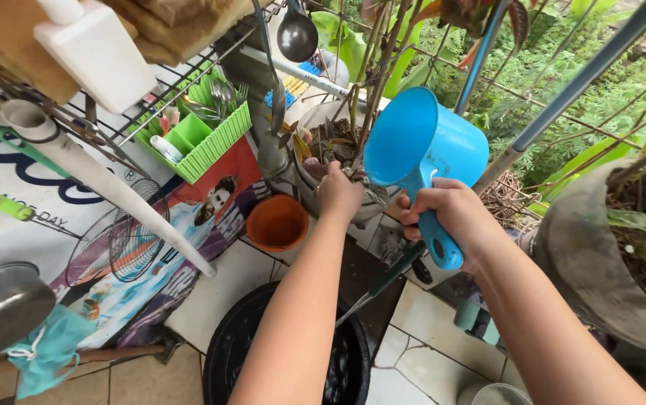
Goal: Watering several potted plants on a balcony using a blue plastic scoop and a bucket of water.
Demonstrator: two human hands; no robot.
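My right hand (pixel 454 217) grips the handle of a blue plastic water dipper (pixel 420 142), tipped toward a grey plant pot (pixel 315 120) that holds soil and thin stems. My left hand (pixel 338 193) reaches forward with fingers curled at the rim of that pot, touching its leaves; what it grasps is hidden. Below my arms stands a black bucket (pixel 225 352).
An orange pot (pixel 276 223) sits left of the grey pot. A large grey planter (pixel 593 262) stands at right. A wire rack with a green basket (pixel 207 142) and a white pipe (pixel 113 187) hangs at left. A metal ladle (pixel 297 34) hangs above. Green plants lie beyond blue poles.
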